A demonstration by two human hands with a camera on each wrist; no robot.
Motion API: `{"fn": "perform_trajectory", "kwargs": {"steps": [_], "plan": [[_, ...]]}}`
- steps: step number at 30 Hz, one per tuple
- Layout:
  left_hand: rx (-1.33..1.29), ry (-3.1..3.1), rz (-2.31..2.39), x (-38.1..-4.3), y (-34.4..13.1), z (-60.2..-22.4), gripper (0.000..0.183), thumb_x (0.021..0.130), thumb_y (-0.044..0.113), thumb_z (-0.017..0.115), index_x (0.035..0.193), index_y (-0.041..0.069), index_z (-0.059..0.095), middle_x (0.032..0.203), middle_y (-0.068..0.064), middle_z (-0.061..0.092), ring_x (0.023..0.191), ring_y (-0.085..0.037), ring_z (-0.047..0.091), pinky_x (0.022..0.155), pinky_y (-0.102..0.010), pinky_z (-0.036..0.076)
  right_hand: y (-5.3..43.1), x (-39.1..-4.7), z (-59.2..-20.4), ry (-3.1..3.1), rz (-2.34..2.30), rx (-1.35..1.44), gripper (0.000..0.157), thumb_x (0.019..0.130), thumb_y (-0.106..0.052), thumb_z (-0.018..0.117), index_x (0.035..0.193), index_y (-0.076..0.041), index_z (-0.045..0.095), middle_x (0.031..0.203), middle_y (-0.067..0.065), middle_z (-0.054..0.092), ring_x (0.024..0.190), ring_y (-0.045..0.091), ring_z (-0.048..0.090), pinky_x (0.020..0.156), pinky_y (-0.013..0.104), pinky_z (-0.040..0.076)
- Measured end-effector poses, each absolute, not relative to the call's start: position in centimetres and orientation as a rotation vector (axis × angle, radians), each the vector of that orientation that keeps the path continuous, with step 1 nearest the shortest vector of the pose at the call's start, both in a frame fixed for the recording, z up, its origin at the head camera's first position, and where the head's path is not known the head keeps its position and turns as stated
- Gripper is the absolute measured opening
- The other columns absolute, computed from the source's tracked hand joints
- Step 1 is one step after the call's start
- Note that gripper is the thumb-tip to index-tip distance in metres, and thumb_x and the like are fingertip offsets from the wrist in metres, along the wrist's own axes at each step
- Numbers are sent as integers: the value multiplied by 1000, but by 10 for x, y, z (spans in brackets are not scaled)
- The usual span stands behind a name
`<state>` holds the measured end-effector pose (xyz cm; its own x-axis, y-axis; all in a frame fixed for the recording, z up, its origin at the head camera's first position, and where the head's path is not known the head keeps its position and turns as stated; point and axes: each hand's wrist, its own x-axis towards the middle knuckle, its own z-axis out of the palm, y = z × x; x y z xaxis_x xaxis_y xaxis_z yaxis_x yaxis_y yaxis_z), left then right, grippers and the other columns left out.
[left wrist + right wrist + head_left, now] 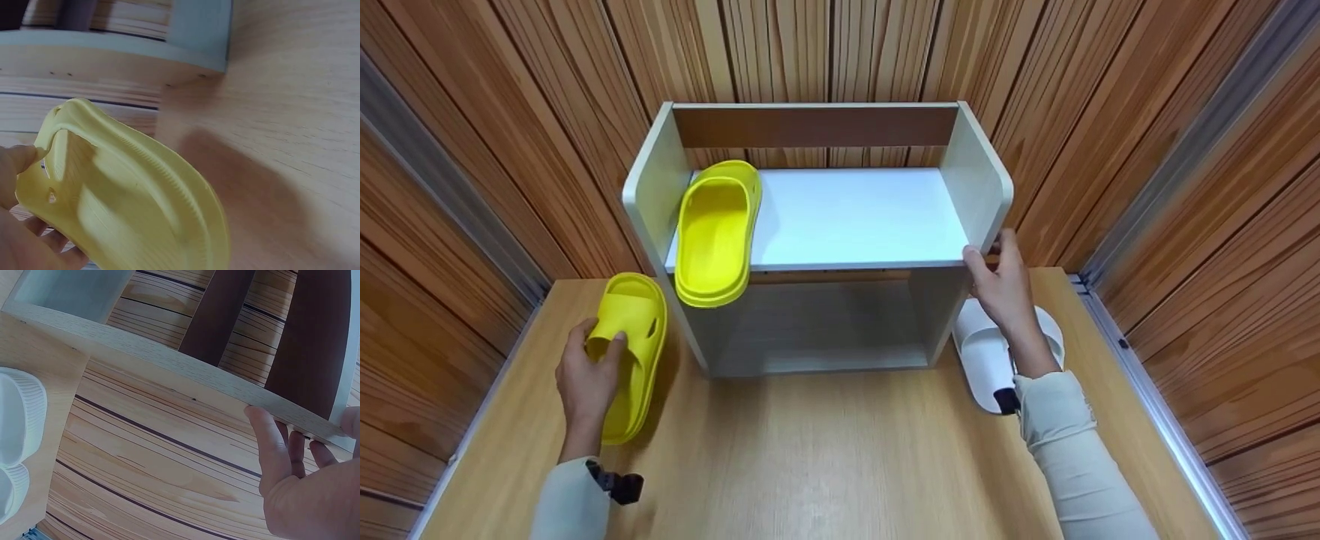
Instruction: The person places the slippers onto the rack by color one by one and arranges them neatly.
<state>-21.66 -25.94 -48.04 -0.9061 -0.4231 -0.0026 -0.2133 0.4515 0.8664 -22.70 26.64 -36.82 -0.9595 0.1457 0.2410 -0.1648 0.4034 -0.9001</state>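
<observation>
My left hand (587, 382) grips a yellow clog (639, 322) by its upper, thumb on one side and fingers on the other. The left wrist view has this clog tilted, its shadow falling apart from it on the wooden surface. A matching yellow clog (718, 247) lies on the upper board of a small white shelf (851, 217), against the left side panel, heel jutting past the front edge. My right hand (1006, 289) holds the shelf's right side panel (225, 394) near its front edge, thumb in front and fingers curled round the outer face.
White slippers (981, 367) sit on the wooden tabletop (825, 450) right of the shelf, partly hidden under my right forearm. The shelf has a lower compartment (825, 322). Wood-panelled walls (1207, 300) with metal rails (1155, 427) enclose the left, right and back.
</observation>
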Motion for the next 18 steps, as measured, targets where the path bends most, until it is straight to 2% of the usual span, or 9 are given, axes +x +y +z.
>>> {"fn": "perform_trajectory", "kwargs": {"steps": [8, 13, 18], "plan": [[405, -2337, -1407, -190, -253, -452, 60, 102, 35, 59, 153, 9, 41, 149, -18, 48, 131, -37, 47, 103, -58, 43, 267, -229, -368, -2377, 1562, 19, 56, 103, -29, 51, 147, -1, 31, 141, 23, 43, 122, 38, 49, 95, 59, 51], [346, -2266, -1378, -175, -251, -434, 58, 101, 34, 62, 152, 12, 45, 146, -12, 51, 127, -31, 51, 100, -51, 49, 267, -229, -367, -2390, 1560, 21, 57, 103, -29, 50, 148, 0, 30, 141, 24, 42, 123, 39, 48, 96, 59, 50], [255, -2190, -1328, -162, -248, -419, 54, 100, 24, 66, 149, 10, 48, 143, -9, 54, 119, -21, 54, 97, -34, 53, 267, -228, -367, -2390, 1578, 11, 58, 103, -30, 51, 149, -2, 29, 143, 23, 41, 123, 40, 48, 95, 59, 51]]}}
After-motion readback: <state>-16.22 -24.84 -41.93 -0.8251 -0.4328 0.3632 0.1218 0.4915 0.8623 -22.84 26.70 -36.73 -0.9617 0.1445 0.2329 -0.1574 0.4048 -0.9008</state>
